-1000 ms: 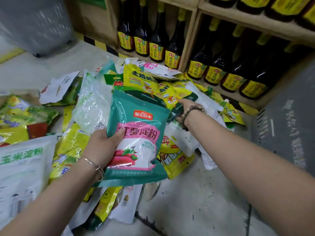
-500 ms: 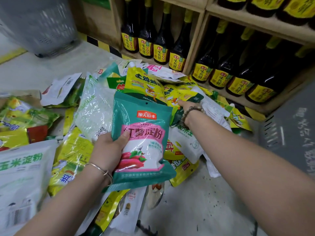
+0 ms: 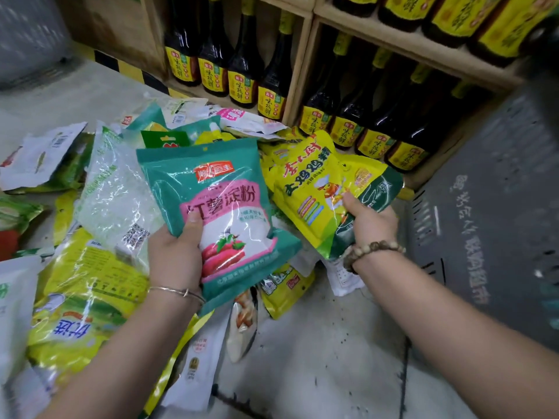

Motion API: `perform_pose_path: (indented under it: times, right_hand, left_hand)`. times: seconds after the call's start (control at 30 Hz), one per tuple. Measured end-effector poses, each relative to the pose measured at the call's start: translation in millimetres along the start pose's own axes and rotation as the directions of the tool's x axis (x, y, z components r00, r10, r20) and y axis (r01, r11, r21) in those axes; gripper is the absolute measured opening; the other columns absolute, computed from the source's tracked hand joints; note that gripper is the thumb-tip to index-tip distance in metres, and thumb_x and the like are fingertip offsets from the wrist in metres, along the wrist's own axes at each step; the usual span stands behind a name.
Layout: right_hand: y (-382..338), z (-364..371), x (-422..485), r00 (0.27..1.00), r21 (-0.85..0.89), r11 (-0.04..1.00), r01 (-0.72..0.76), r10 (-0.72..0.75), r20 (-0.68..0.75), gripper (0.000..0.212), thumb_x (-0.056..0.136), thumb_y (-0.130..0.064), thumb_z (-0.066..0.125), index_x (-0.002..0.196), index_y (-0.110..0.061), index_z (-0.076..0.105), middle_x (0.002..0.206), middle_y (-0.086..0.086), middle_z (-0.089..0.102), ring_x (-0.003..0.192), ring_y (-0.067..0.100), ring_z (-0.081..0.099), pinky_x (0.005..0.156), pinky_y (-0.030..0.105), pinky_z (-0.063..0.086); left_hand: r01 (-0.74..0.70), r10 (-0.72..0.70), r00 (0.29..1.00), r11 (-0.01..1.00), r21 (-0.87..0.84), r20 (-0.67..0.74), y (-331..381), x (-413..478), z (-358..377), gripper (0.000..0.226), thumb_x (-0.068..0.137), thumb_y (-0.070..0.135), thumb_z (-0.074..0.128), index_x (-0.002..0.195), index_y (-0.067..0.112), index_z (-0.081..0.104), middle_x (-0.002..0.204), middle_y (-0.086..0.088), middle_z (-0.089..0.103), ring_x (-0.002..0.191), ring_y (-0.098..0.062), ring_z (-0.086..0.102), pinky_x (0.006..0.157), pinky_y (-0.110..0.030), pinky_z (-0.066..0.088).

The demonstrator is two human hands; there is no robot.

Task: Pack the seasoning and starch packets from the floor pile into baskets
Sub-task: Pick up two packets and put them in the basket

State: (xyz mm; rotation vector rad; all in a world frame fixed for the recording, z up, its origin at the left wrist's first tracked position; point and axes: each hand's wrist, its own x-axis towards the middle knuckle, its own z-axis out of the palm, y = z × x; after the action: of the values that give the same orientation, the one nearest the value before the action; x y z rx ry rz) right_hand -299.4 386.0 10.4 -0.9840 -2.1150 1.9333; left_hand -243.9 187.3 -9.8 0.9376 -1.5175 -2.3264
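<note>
Your left hand (image 3: 175,258) grips a teal starch packet (image 3: 223,207), thumb across its front. Your right hand (image 3: 372,222) clutches a yellow seasoning packet (image 3: 308,198) just above the pile (image 3: 90,297). Most packets lie loose on the concrete floor (image 3: 317,358), so I judge the packing far from done. A grey basket (image 3: 490,222) stands at your right, and dark sauce bottles (image 3: 245,77) fill the wooden shelves (image 3: 302,65) behind.

Glossy plastic packets (image 3: 217,207), dark glass bottles (image 3: 245,62), bare wooden shelf (image 3: 299,71), rough speckled concrete floor (image 3: 317,358)
</note>
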Motion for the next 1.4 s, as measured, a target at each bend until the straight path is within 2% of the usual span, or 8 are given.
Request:
perform_pose_path:
  times: [0.13, 0.3, 0.43, 0.53, 0.77, 0.97, 1.17, 1.4]
  right_hand:
    - [-13.6, -19.7, -29.3, 1.0, 0.076, 0.997, -0.014, 0.015, -0.013, 0.03, 0.085, -0.022, 0.069, 0.102, -0.019, 0.044, 0.076, -0.017, 0.041, 0.071, 0.01, 0.044, 0.075, 0.022, 0.038]
    - [-35.3, -27.3, -56.7, 0.997, 0.149, 0.986, 0.073, -0.072, -0.009, 0.039, 0.083, -0.019, 0.07, 0.068, -0.024, 0.035, 0.074, -0.014, 0.044, 0.064, 0.001, 0.043, 0.07, 0.021, 0.037]
    - [-60.1, -26.9, -73.7, 0.993, 0.303, 0.946, 0.117, -0.119, -0.012, 0.03, 0.081, -0.013, 0.071, 0.076, -0.028, 0.046, 0.079, -0.016, 0.053, 0.069, -0.005, 0.047, 0.088, 0.029, 0.041]
    - [-76.1, -22.1, -85.4, 0.988, 0.402, 0.903, 0.148, -0.149, -0.028, 0.024, 0.079, -0.009, 0.073, 0.086, -0.024, 0.057, 0.098, -0.001, 0.068, 0.091, 0.016, 0.066, 0.096, 0.045, 0.047]
    - [-113.4, -39.4, -84.9, 0.974, 0.346, 0.932, 0.106, -0.167, 0.151, 0.025, 0.082, -0.029, 0.067, 0.099, -0.016, 0.054, 0.084, -0.001, 0.059, 0.069, 0.013, 0.058, 0.059, 0.026, 0.049]
    - [-158.5, -74.8, -99.0, 0.979, 0.384, 0.922, -0.04, -0.041, 0.2, 0.026, 0.08, -0.025, 0.072, 0.096, -0.006, 0.065, 0.089, 0.011, 0.072, 0.078, 0.028, 0.071, 0.073, 0.052, 0.056]
    - [-202.0, -121.3, -107.2, 0.96, 0.457, 0.889, -0.046, -0.086, 0.265, 0.016, 0.087, -0.021, 0.063, 0.096, -0.008, 0.067, 0.082, 0.011, 0.074, 0.065, 0.025, 0.071, 0.052, 0.052, 0.056]
    - [-228.7, -211.8, -75.5, 0.975, 0.464, 0.881, 0.096, -0.177, 0.134, 0.01, 0.087, -0.015, 0.063, 0.089, -0.006, 0.067, 0.083, 0.011, 0.074, 0.067, 0.025, 0.072, 0.054, 0.053, 0.056]
  left_hand:
    - [-0.031, 0.031, 0.999, 0.999, 0.009, -0.031, -5.1, 4.4, -10.6, 0.026, 0.093, 0.017, 0.058, 0.067, 0.016, 0.062, 0.066, -0.01, 0.052, 0.046, -0.023, 0.058, 0.04, -0.032, 0.054]
    - [-0.068, 0.06, 0.994, 0.993, -0.091, -0.097, 4.6, 1.9, 0.3, 0.036, 0.09, 0.016, 0.062, 0.054, 0.016, 0.059, 0.05, 0.003, 0.049, 0.051, -0.018, 0.05, 0.058, -0.042, 0.051]
    - [-0.133, 0.125, 0.986, 0.988, -0.072, -0.11, 17.9, 1.6, 8.2, 0.03, 0.08, 0.029, 0.066, 0.049, 0.03, 0.066, 0.052, 0.006, 0.049, 0.07, -0.022, 0.044, 0.07, -0.042, 0.04]
    - [-0.163, 0.157, 0.986, 0.978, -0.128, -0.052, 34.0, -8.2, 10.6, 0.029, 0.081, 0.027, 0.065, 0.053, 0.032, 0.068, 0.052, 0.008, 0.05, 0.069, -0.022, 0.044, 0.069, -0.043, 0.04]
    - [-0.238, 0.241, 0.97, 0.966, -0.106, 0.025, 82.9, -48.6, 14.8, 0.038, 0.09, 0.027, 0.062, 0.053, 0.03, 0.065, 0.038, 0.011, 0.04, 0.039, -0.01, 0.031, 0.061, -0.037, 0.036]
    - [-0.239, 0.256, 0.957, 0.962, -0.13, 0.139, 108.8, -88.1, 25.9, 0.031, 0.085, 0.03, 0.068, 0.054, 0.031, 0.067, 0.063, -0.007, 0.054, 0.062, -0.022, 0.049, 0.073, -0.05, 0.046]
    - [-0.21, 0.227, 0.944, 0.973, -0.096, 0.241, 126.1, -126.5, 55.4, 0.022, 0.071, 0.043, 0.065, 0.066, 0.022, 0.071, 0.096, -0.031, 0.064, 0.086, -0.049, 0.064, 0.085, -0.067, 0.046]
    - [-0.25, 0.294, 0.868, 0.955, -0.158, 0.4, 128.7, -160.4, 145.0, 0.026, 0.088, 0.025, 0.063, 0.065, 0.028, 0.074, 0.074, -0.007, 0.073, 0.078, -0.035, 0.066, 0.082, -0.065, 0.049]
